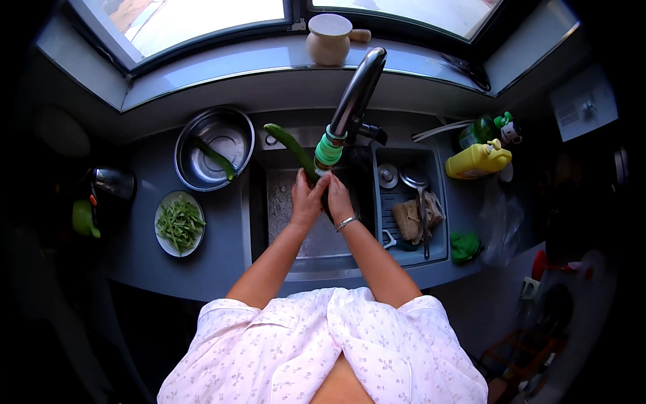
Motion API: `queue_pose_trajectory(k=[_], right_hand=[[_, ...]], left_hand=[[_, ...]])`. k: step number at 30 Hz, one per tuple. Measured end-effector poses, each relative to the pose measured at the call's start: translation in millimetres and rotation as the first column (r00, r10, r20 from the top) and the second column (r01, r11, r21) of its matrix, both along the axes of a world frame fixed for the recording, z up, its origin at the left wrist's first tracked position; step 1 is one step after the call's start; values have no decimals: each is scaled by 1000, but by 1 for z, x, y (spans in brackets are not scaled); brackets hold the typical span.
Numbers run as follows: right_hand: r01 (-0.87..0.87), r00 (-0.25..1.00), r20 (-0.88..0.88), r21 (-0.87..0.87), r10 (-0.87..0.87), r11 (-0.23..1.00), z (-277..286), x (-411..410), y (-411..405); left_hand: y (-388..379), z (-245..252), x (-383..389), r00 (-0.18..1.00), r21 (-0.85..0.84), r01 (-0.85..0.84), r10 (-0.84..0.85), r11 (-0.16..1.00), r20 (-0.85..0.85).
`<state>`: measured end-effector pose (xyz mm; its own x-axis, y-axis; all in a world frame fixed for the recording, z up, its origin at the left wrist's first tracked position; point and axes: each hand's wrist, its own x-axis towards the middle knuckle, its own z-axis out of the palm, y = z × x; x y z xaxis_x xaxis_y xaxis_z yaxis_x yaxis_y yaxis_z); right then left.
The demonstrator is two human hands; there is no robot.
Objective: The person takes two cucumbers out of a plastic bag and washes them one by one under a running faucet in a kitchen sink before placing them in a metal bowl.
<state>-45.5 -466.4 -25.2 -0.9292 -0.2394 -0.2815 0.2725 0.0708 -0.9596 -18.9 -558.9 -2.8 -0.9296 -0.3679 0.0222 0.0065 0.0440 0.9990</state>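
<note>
A long green cucumber slants across the sink, right below the green nozzle of the tap. Both of my hands are closed around it: my left hand and my right hand, which has a silver bracelet at its wrist. The cucumber's far end points up and left, while its lower end shows between my wrists. Water at the nozzle's mouth wets the fingers. A second cucumber lies in a steel basin left of the sink.
Sliced green vegetables fill a white plate on the left counter. The grey drain tray at right holds a ladle, a loofah and a sink strainer. Beyond stand a yellow bottle and a green bottle.
</note>
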Motion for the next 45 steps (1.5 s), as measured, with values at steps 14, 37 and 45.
queue_pose_trajectory(k=[14,37,45], right_hand=[[3,665,643,-512,381,859,40,30,14],[-124,991,-64,-82,119,989,30,35,-1],[-211,977,-27,-226,210,951,36,-5,-28]], left_hand=[[-34,2,-55,984,706,181,-130,684,-125],[-20,36,-34,999,741,-34,44,670,5],[-42,30,-27,992,602,104,-37,791,-122]])
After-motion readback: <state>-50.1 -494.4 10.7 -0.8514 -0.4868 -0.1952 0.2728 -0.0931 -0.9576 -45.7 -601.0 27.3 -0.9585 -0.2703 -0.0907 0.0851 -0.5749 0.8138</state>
